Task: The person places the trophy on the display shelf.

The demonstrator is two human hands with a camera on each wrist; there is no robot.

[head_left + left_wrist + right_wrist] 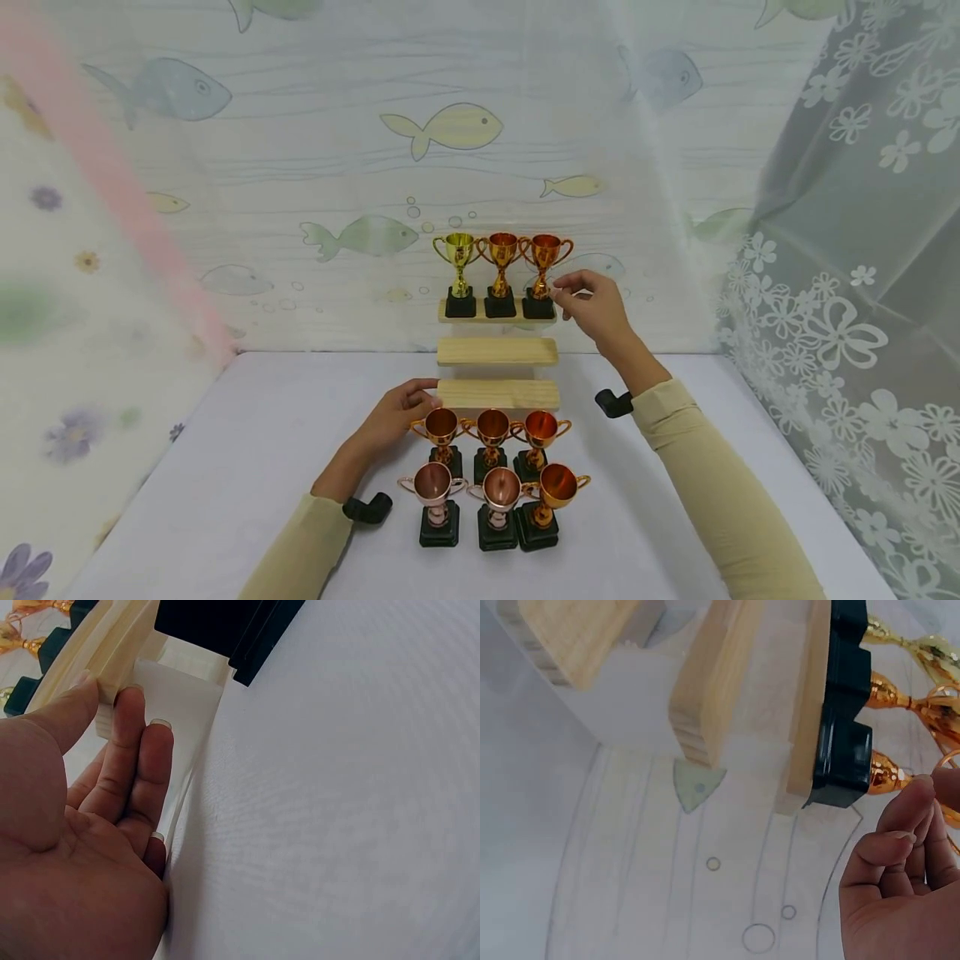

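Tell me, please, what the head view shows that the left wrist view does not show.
Only the head view shows the right hand beside the copper trophy on the top shelf, and six trophies on the table. Only the left wrist view shows the fingertips under the bottom shelf's end. Both show the left hand touching that shelf.

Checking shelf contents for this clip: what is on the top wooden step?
Three trophies stand on the top step: one gold, two copper-orange, on black bases. The right hand partly covers the step's right end.
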